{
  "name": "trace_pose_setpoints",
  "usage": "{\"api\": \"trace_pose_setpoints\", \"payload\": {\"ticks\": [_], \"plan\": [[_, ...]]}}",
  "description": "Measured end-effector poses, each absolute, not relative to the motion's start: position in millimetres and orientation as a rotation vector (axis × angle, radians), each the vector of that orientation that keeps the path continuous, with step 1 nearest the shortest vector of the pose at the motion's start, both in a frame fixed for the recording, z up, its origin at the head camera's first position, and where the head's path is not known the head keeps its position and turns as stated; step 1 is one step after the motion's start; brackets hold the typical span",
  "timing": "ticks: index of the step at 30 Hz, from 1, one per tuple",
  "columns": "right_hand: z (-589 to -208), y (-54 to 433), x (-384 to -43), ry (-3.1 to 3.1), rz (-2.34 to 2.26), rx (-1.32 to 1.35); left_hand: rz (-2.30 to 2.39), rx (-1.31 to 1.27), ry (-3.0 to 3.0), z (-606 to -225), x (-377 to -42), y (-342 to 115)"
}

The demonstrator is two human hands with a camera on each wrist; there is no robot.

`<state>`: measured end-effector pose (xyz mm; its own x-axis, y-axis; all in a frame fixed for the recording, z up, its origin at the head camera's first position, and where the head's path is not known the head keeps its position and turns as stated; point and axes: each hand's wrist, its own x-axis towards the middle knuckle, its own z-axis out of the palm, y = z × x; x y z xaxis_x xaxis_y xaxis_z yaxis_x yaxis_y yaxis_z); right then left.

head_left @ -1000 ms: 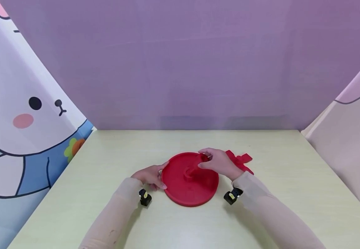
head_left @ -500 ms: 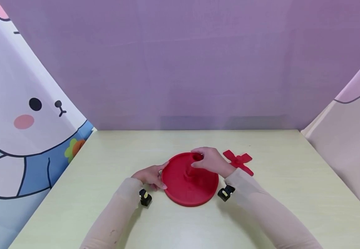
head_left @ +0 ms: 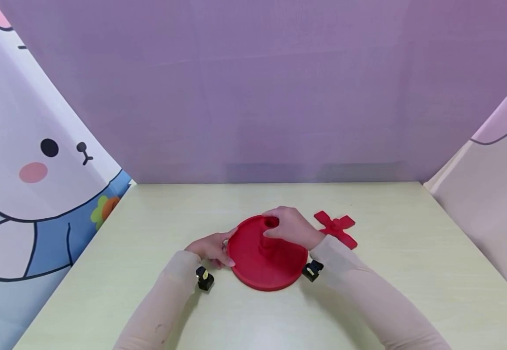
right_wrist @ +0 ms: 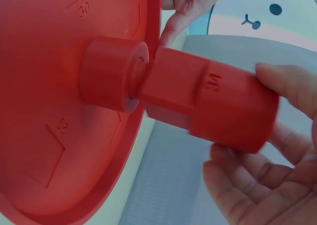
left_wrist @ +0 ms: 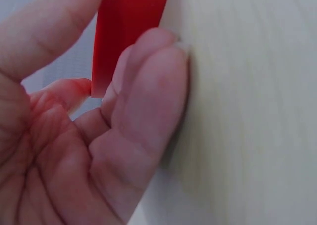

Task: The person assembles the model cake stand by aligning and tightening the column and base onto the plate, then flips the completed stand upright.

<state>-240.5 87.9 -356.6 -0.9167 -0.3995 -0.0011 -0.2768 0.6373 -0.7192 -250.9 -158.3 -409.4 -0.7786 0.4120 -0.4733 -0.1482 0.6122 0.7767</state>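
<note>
A red round plate (head_left: 249, 262) with a raised rim lies on the table. Numbers and line marks are moulded into its face, and a short round socket (right_wrist: 109, 74) stands at its centre. My right hand (head_left: 292, 227) holds a hollow red cylinder (right_wrist: 235, 106) marked 34 by its outer end. Its squared, narrower end points at the socket, tilted and overlapping its mouth in the right wrist view. At the plate's left edge, my left hand (head_left: 211, 248) grips the rim, thumb and fingers spread along it; its other fingers curl close to the tabletop in the left wrist view.
A red cross-shaped piece (head_left: 335, 226) lies on the pale table (head_left: 393, 272) to the right, just beyond the right wrist. A purple cloth (head_left: 253, 97) rises at the table's back edge, with a cartoon-printed cloth (head_left: 43, 204) at the left.
My right hand has moved left with the red cylinder, bringing it over the plate's middle. More of the cross-shaped piece shows. The left hand and the plate have stayed in place.
</note>
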Motion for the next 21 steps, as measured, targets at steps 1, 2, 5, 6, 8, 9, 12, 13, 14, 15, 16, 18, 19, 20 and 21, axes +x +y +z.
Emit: {"api": "trace_pose_setpoints", "payload": {"ticks": [1, 2, 5, 6, 8, 9, 12, 13, 14, 15, 16, 18, 19, 20, 21], "plan": [[-357.0, 87.2, -240.6, 2.704, -1.130, -0.571, 1.140, 0.205, 2.197, -409.7, -250.9, -158.2], [-357.3, 86.6, -240.7, 2.715, -1.113, -0.583, 1.141, 0.207, 2.197, -409.9, -250.9, -158.1], [-358.8, 85.6, -241.8, 2.742, -1.087, -0.591, 1.146, 0.212, 2.196, -410.3, -251.3, -157.8], [-359.0, 85.4, -242.1, 2.747, -1.085, -0.587, 1.151, 0.206, 2.193, -410.2, -251.5, -157.6], [-359.3, 85.6, -242.6, 2.745, -1.088, -0.577, 1.153, 0.207, 2.190, -410.6, -252.2, -157.5], [-360.0, 86.2, -243.0, 2.738, -1.095, -0.573, 1.155, 0.207, 2.187, -410.4, -252.4, -157.5], [-362.7, 89.0, -243.7, 2.706, -1.133, -0.578, 1.156, 0.203, 2.190, -410.8, -253.3, -157.3], [-364.7, 90.6, -244.2, 2.689, -1.157, -0.588, 1.151, 0.211, 2.192, -411.3, -253.7, -157.4], [-367.2, 92.2, -244.7, 2.671, -1.183, -0.599, 1.148, 0.215, 2.195, -411.5, -253.9, -157.5], [-370.4, 94.0, -245.5, 2.647, -1.217, -0.613, 1.146, 0.221, 2.197, -412.0, -254.0, -157.6], [-373.6, 95.7, -246.2, 2.606, -1.263, -0.629, 1.144, 0.221, 2.198, -412.7, -254.3, -157.8], [-381.5, 99.5, -247.9, 2.479, -1.392, -0.633, 1.138, 0.222, 2.202, -413.4, -254.4, -158.1], [-385.7, 101.5, -249.0, 2.405, -1.458, -0.626, 1.136, 0.216, 2.203, -413.9, -254.3, -157.9], [-389.8, 103.5, -250.2, 2.332, -1.521, -0.608, 1.135, 0.209, 2.205, -414.2, -254.1, -157.7], [-394.0, 105.5, -251.5, 2.255, -1.581, -0.590, 1.135, 0.207, 2.204, -414.3, -254.0, -157.6]]}}
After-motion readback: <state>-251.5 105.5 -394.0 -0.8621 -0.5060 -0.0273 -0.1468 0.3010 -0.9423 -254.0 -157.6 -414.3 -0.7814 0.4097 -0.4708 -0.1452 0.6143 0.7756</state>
